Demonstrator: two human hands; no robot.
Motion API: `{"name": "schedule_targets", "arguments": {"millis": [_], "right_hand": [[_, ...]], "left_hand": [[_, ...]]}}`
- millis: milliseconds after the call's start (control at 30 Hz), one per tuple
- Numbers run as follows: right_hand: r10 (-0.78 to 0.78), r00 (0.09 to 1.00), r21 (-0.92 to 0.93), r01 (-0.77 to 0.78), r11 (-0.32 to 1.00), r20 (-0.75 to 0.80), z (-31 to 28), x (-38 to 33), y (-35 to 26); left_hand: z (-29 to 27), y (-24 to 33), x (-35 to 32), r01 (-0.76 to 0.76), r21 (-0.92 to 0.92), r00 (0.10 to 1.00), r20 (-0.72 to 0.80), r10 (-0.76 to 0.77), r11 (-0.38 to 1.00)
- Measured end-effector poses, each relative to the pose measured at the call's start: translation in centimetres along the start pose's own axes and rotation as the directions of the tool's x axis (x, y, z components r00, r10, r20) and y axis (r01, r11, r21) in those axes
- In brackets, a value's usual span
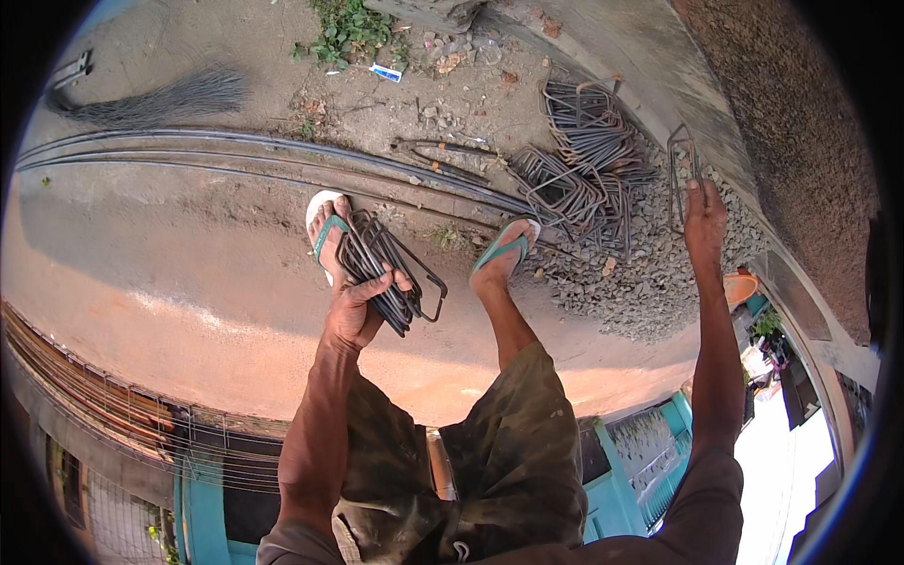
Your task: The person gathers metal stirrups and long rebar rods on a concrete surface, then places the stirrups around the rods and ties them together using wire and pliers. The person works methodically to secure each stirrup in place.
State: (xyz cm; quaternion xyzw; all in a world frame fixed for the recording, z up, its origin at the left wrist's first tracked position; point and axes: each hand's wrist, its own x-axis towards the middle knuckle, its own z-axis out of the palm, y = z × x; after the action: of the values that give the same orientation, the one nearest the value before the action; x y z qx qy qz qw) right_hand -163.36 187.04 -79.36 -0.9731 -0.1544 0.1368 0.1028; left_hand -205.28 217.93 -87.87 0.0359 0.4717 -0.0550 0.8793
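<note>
Rod bundle (369, 247) is gripped in the left hand (356, 309); right hand (704, 224) grasps one rod frame (671, 174).

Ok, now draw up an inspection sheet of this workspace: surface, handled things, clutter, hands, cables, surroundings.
Surface: ground, dusty, partly sunlit.
Handled things: bundle of bent rods; single bent loop.
Clutter: loop heap by gravel; long bars; wire bunch; small blue-and-white packet.
Hands: left hand grips the bundle; right hand grips the loop.
Cables: thin strands at lower left; cannot tell whether cables.
Surroundings: rough wall at upper right; plants at top; orange tub at right.
</note>
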Motion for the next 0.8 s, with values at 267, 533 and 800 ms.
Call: {"name": "schedule_targets", "arguments": {"millis": [267,533,800], "right_hand": [[-0.077,0.974,0.315,0.006,0.949,0.214,-0.3,-12.4,-15.3],[-0.654,0.605,0.611,0.322,0.723,0.454,6.0,-19.6,-23.0],[-0.271,0.959,-0.130,0.279,0.951,0.081,17.3,1.2,-8.6]], "left_hand": [[6.9,-2.1,-2.5,0.062,-0.093,0.998,0.024,-0.060,0.994],[5.5,-3.0,-3.8,-0.008,-0.194,0.997,-0.076,-0.006,0.981],[3.4,-2.8,-2.5,-0.081,-0.060,0.982,-0.175,0.069,0.995]]}}
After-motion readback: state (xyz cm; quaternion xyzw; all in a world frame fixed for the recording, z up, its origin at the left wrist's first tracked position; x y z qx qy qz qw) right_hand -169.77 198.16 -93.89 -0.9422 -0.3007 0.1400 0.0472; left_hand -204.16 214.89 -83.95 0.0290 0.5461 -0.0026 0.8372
